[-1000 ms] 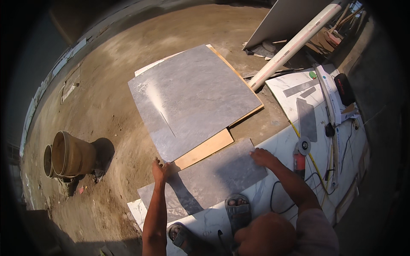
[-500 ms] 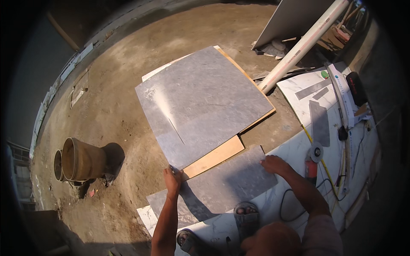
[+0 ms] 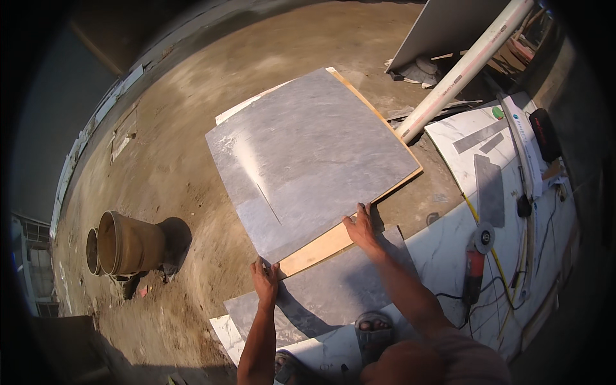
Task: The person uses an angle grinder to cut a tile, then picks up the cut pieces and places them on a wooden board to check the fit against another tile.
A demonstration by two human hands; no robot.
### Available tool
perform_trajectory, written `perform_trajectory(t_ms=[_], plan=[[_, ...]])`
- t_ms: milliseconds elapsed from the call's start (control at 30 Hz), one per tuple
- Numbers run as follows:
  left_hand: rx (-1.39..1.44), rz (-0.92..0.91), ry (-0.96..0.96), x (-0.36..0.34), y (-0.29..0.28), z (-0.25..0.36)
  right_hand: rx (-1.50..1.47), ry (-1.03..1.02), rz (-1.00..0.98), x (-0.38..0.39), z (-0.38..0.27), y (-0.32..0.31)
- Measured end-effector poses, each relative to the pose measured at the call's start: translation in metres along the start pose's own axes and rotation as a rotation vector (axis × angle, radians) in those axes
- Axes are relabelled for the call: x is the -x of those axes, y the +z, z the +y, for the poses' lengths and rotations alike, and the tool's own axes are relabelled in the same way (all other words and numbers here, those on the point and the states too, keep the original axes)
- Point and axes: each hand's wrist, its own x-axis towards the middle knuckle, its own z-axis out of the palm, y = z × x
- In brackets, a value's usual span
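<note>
A large grey tile (image 3: 314,147) with a pale dusty streak and a thin dark slit lies in the middle, over a tan-edged piece (image 3: 317,251) that sticks out along its near side. My left hand (image 3: 264,282) grips the tile's near left corner, fingers and thumb bent around it. Farther right, my right hand (image 3: 362,226) is closed on the same near edge, thumb apart from the fingers. Beneath my arms, a narrower grey tile piece (image 3: 324,285) lies partly in shadow. Fingertips under the edge are hidden.
White marbled slabs (image 3: 443,250) lie under my feet and to the right, bearing an angle grinder (image 3: 476,260), its cord and grey offcuts (image 3: 489,189). Two buckets (image 3: 131,244) stand at left on bare earth. A long white pipe (image 3: 459,77) slants at upper right.
My right hand has left the right end of the narrower piece and moved up and left onto the large tile's near edge. My left hand stays at the corner.
</note>
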Motion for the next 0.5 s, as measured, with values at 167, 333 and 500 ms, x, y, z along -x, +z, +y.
perform_trajectory(t_ms=[167, 333, 500], plan=[[0.062, 0.001, 0.005, 0.002, 0.002, 0.002, -0.27, -0.003, 0.221, -0.007, 0.01, 0.026], [0.061, -0.011, 0.031, -0.001, 0.004, 0.003, -0.552, -0.097, 0.271, -0.009, 0.03, 0.041], [0.082, -0.047, 0.002, -0.004, 0.002, 0.009, -0.514, -0.152, 0.38, -0.012, 0.029, 0.041]])
